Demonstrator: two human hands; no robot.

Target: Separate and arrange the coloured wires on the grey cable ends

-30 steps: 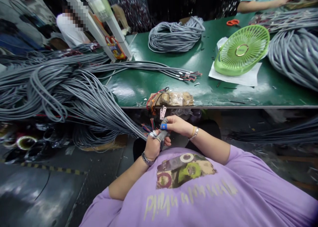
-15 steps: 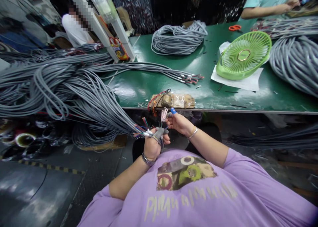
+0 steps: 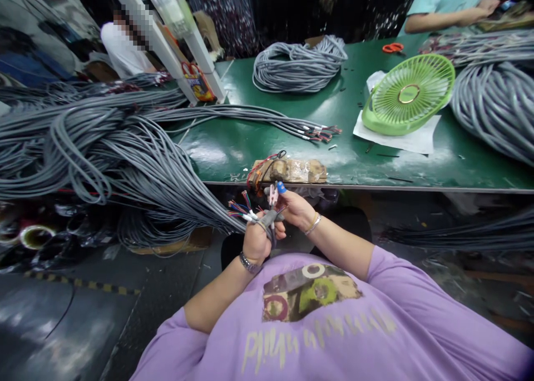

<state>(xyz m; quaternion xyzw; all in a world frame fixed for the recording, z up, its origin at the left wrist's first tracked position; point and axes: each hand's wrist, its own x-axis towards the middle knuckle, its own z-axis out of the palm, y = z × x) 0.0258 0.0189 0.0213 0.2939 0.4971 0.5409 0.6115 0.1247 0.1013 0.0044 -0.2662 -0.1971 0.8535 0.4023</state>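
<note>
My left hand [image 3: 256,241] is closed around the ends of grey cables, whose stripped tips with thin coloured wires [image 3: 241,207] fan out above the fist. A grey cable end [image 3: 269,219] crosses over its fingers. Just to the right, my right hand [image 3: 298,209] pinches a small pale pink piece with holes [image 3: 273,194], close to the wires from that cable end. Its exact kind is too small to tell. A blue covering [image 3: 281,187] is on one fingertip of the right hand. The long grey cable bundle [image 3: 167,169] runs from the left towards my left hand.
On the green table [image 3: 233,147], a taped wooden block [image 3: 298,171] lies at the front edge. Behind it are more cable ends [image 3: 319,132], a cable coil [image 3: 298,67], a green fan [image 3: 409,94] and orange scissors [image 3: 392,48]. A white post [image 3: 158,36] stands left. Two people are beyond.
My right hand has moved slightly left with the pink piece, which now sits lower and closer to the cable end. The coloured wire tips above my left hand have shifted up and right.
</note>
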